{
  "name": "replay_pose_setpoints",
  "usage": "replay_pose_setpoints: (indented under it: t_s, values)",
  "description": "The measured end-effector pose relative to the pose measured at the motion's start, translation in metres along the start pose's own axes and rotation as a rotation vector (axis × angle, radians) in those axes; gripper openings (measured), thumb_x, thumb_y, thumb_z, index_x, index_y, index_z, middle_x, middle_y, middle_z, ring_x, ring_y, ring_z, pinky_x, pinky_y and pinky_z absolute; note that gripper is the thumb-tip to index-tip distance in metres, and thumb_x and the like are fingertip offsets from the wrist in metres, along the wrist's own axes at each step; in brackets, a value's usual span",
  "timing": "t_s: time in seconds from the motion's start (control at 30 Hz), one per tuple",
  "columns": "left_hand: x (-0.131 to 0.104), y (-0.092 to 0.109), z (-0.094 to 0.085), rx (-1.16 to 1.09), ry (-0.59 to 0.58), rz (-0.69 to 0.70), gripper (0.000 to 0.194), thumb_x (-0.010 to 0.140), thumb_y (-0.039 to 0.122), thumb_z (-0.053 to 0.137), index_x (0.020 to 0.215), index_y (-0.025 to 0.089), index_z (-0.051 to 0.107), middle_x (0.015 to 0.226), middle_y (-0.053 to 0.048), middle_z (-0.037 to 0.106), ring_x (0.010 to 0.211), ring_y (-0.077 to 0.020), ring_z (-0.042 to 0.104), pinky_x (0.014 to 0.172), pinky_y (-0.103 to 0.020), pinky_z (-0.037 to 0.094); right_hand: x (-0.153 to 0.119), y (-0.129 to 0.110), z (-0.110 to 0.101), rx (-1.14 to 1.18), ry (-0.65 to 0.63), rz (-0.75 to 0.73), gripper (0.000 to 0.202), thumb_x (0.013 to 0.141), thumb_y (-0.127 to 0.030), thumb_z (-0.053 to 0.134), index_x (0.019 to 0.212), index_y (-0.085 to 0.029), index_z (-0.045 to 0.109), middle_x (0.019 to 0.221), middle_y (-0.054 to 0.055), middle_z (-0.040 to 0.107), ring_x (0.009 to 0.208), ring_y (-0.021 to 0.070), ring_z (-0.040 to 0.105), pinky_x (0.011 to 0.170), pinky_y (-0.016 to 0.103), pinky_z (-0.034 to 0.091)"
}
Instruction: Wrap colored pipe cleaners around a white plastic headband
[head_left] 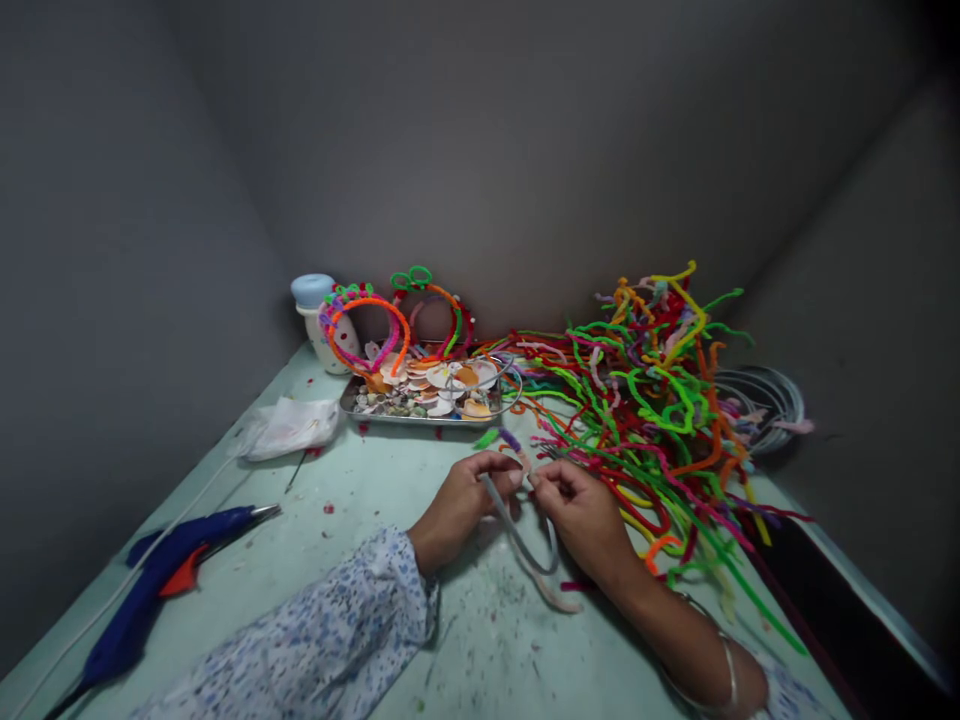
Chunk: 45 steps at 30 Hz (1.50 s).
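Observation:
A thin grey headband [516, 528] curves down between my two hands, its open side up. My left hand [469, 500] is closed around one end of it. The other end runs up to my right hand [589, 520], whose fingers pinch a pale pink pipe cleaner [526, 462] close to the left fingertips. A length of the same pale pink hangs below the band toward the table. Just beyond the fingers lie a short purple piece [510, 439] and a green piece [487, 438] of pipe cleaner. Exactly how the strand meets the band is hidden by the fingers.
A metal tray [420, 420] of shells stands at the back, with decorated headbands [367, 302] behind it and a blue-lidded jar [313, 292] to their left. Pipe cleaners [660, 400] pile up at right beside coiled wire [787, 400]. A blue glue gun [150, 590] and white packet [296, 425] lie left.

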<state>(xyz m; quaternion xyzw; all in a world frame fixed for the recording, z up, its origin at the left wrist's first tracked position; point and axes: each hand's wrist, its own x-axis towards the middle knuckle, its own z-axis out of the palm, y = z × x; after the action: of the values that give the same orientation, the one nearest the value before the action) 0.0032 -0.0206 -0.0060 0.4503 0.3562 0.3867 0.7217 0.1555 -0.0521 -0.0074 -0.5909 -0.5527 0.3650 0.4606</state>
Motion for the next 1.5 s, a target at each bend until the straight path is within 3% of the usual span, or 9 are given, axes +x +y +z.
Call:
replay_pose_setpoints:
  t_s: [0.17, 0.5, 0.83, 1.23, 1.5]
  values:
    - [-0.002, 0.001, 0.002, 0.082, 0.019, 0.055, 0.029, 0.071, 0.036, 0.072, 0.085, 0.012, 0.064, 0.076, -0.004, 0.059, 0.065, -0.0113, 0.053, 0.062, -0.023, 0.042, -0.004, -0.002, 0.003, -0.053, -0.033, -0.044, 0.016, 0.080, -0.031, 0.053, 0.074, -0.018, 0.060, 0.067, 0.001, 0.063, 0.060, 0.0153, 0.056, 0.057, 0.024, 0.043]
    - [-0.001, 0.001, 0.005, 0.113, 0.078, 0.064, 0.023, 0.070, 0.035, 0.071, 0.075, 0.014, 0.064, 0.067, -0.002, 0.055, 0.056, -0.0099, 0.050, 0.055, -0.023, 0.039, -0.006, -0.007, 0.005, -0.057, -0.035, -0.011, 0.018, 0.078, -0.033, 0.055, 0.071, -0.018, 0.061, 0.063, 0.001, 0.064, 0.056, 0.0151, 0.056, 0.053, 0.023, 0.041]
    - [0.003, -0.009, 0.000, 0.129, 0.089, 0.103, 0.027, 0.071, 0.037, 0.069, 0.077, 0.012, 0.061, 0.064, 0.000, 0.055, 0.051, -0.0084, 0.048, 0.050, -0.021, 0.039, -0.005, -0.007, 0.005, 0.016, -0.074, 0.039, 0.017, 0.077, -0.032, 0.054, 0.068, -0.018, 0.060, 0.060, -0.001, 0.062, 0.056, 0.0137, 0.054, 0.053, 0.022, 0.040]
    - [0.005, -0.013, 0.000, 0.132, 0.148, 0.094, 0.028, 0.068, 0.037, 0.071, 0.076, 0.012, 0.061, 0.066, -0.001, 0.056, 0.052, -0.0086, 0.048, 0.052, -0.022, 0.039, -0.002, -0.005, 0.006, 0.107, -0.118, 0.165, 0.022, 0.077, -0.039, 0.056, 0.067, -0.019, 0.058, 0.050, -0.005, 0.051, 0.043, 0.0100, 0.041, 0.041, 0.021, 0.030]
    - [0.008, -0.022, -0.005, 0.197, 0.129, 0.117, 0.025, 0.075, 0.036, 0.066, 0.082, 0.012, 0.061, 0.067, -0.001, 0.056, 0.054, -0.0088, 0.048, 0.053, -0.022, 0.038, 0.000, -0.005, 0.006, 0.069, -0.094, 0.135, 0.020, 0.077, -0.036, 0.056, 0.067, -0.019, 0.058, 0.053, -0.004, 0.054, 0.047, 0.0110, 0.045, 0.044, 0.021, 0.031]
